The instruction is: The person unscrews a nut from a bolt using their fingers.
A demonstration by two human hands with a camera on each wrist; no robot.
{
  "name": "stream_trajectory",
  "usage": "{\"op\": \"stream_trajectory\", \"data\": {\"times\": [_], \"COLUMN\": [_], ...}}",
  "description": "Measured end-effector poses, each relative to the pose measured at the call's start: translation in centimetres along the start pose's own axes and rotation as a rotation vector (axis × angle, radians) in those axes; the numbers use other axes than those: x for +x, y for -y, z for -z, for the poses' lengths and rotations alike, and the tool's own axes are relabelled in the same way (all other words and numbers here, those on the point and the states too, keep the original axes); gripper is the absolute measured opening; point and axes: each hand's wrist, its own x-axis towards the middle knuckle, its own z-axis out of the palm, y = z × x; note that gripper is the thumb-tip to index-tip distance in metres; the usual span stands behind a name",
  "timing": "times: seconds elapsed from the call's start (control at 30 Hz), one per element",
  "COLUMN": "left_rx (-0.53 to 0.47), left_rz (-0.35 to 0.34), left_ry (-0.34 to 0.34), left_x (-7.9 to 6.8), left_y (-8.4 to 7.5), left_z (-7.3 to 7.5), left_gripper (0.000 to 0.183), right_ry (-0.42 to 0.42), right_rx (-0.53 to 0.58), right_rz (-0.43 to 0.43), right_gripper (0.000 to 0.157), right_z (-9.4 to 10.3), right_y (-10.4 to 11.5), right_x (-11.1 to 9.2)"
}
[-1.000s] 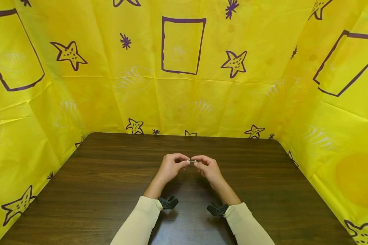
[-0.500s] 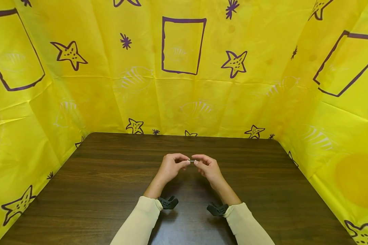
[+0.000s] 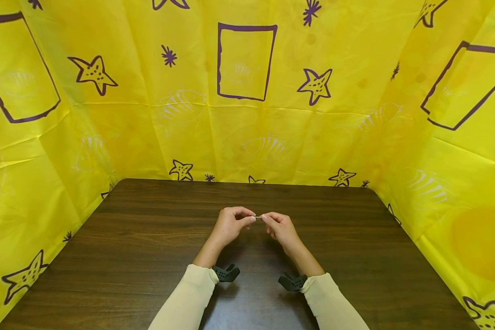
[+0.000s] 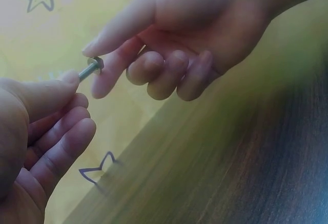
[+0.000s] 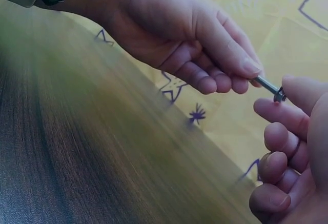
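Observation:
A slim metal bolt [image 5: 267, 85] spans the gap between both hands above the table. My left hand [image 3: 229, 224] pinches its shank between thumb and forefinger, which hide that end. At the other end sits a wider metal piece [image 4: 96, 64]; whether it is a nut or the bolt's head I cannot tell. The right hand [image 3: 281, 228] has thumb and forefinger on either side of this wide end, the fingertips touching it. In the right wrist view the other right fingers [image 5: 274, 166] are curled inward and hold nothing.
The dark wood-grain table [image 3: 148, 256] lies beneath both hands. Yellow cloth [image 3: 247, 119] printed with purple starfish rises along its back and sides. Each wrist wears a black camera mount [image 3: 227, 273] next to a pale sleeve [image 3: 185, 298].
The right thumb and forefinger, spread apart half a second ago, have come together at the bolt's wide end. My left hand has stayed in place, still pinching the bolt.

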Motion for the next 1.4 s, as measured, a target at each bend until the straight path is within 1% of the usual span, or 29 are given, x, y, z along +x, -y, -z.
{"op": "stream_trajectory", "data": {"times": [0.13,0.37,0.6,0.77,0.9,1.1,1.23,1.4], "left_rx": [0.001,0.014,-0.010,-0.025,-0.022,-0.010,-0.008,-0.002], "left_rz": [-0.002,0.000,0.007,0.008,0.000,0.016,0.020,0.008], "left_ry": [0.003,0.003,-0.001,-0.002,-0.002,-0.003,-0.002,0.000], "left_x": [0.01,0.10,0.05,0.01,0.05,0.09,0.08,0.07], "left_y": [0.11,0.19,0.08,0.13,0.15,0.13,0.11,0.12], "left_z": [0.04,0.05,0.01,0.01,0.02,-0.03,-0.05,-0.01], "left_gripper": [0.006,0.005,0.006,0.007,0.006,0.004,0.004,0.005], "right_ry": [0.010,0.051,0.034,0.045,0.055,0.049,0.042,0.049], "right_rx": [0.012,0.042,0.057,0.071,0.068,0.069,0.072,0.072], "right_rz": [-0.010,0.010,0.027,0.034,0.042,0.061,0.085,0.142], "right_gripper": [0.030,0.027,0.023,0.022,0.021,0.021,0.021,0.022], "right_z": [0.05,0.15,0.08,0.11,0.12,0.09,0.08,0.06], "right_y": [0.23,0.53,0.47,0.44,0.61,0.76,0.59,0.39], "right_x": [-0.07,-0.17,-0.27,-0.18,-0.14,-0.21,-0.27,-0.30]}}
